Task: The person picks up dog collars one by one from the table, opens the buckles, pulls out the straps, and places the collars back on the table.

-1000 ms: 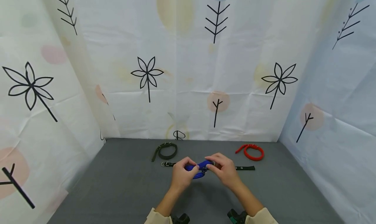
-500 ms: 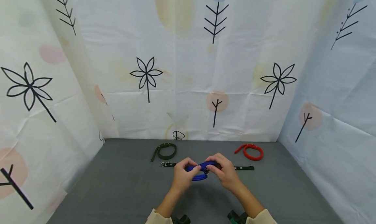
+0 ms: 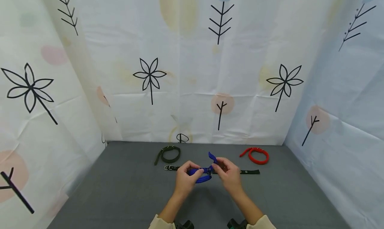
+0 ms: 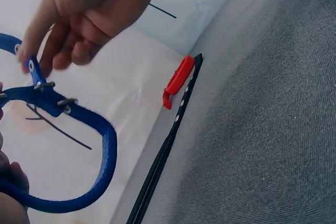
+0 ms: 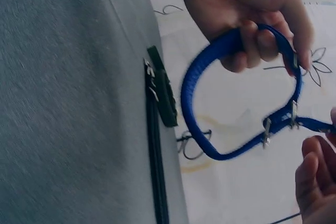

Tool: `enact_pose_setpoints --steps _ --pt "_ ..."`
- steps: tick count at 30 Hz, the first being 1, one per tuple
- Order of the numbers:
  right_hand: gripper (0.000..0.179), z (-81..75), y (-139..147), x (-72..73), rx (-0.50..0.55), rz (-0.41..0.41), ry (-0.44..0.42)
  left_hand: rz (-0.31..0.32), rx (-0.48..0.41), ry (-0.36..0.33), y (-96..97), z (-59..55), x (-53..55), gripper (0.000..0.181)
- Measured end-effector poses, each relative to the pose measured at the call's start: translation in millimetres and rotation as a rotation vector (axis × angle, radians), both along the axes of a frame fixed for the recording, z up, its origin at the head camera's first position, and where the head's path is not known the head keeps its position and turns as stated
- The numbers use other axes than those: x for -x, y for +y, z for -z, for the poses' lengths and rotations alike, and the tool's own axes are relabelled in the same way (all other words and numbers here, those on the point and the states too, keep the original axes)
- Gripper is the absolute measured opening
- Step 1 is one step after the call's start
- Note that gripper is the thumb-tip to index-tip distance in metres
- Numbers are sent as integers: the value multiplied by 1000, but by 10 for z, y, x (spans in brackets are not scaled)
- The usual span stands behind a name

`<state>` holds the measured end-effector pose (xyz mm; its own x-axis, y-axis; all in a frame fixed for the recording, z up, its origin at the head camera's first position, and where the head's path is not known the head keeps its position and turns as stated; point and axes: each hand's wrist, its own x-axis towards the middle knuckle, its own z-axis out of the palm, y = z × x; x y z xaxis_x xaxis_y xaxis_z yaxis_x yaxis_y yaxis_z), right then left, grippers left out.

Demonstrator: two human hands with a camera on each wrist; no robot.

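Observation:
A blue collar [image 3: 204, 179] is held up over the table between both hands, bent into a loop. My left hand [image 3: 185, 181] grips the loop's padded band, fingers curled round it in the right wrist view. My right hand [image 3: 229, 178] pinches the strap just past the metal buckle [image 5: 294, 114]; the strap's tip [image 3: 211, 156] sticks up beyond those fingers. Eyelets show along the strap [image 4: 32, 69] in the left wrist view. Behind the hands lies a black collar [image 3: 250, 172], stretched straight, its middle mostly hidden by them.
Farther back on the grey table [image 3: 126, 192], a dark green collar [image 3: 170, 161] lies coiled at the left and a red collar [image 3: 259, 162] at the right. Patterned white cloth [image 3: 192, 115] stands along the back and both sides.
My right hand has shifted its hold on the blue collar, and the strap's free end now points upward above it. The right forearm has moved slightly inward; my left hand stays nearly still.

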<state>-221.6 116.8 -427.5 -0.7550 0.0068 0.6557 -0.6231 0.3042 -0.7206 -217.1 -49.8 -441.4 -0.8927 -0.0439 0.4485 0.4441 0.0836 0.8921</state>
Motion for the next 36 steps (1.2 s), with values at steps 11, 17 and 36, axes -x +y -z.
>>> enact_pose_setpoints --steps 11,17,36 --pt "16 330 -16 162 206 -9 -367 -100 91 139 49 351 215 17" --pt "19 337 -22 154 246 -12 -356 -238 433 435 78 356 249 28" --pt "5 354 -125 126 40 128 -51 -483 763 512 189 308 202 16"
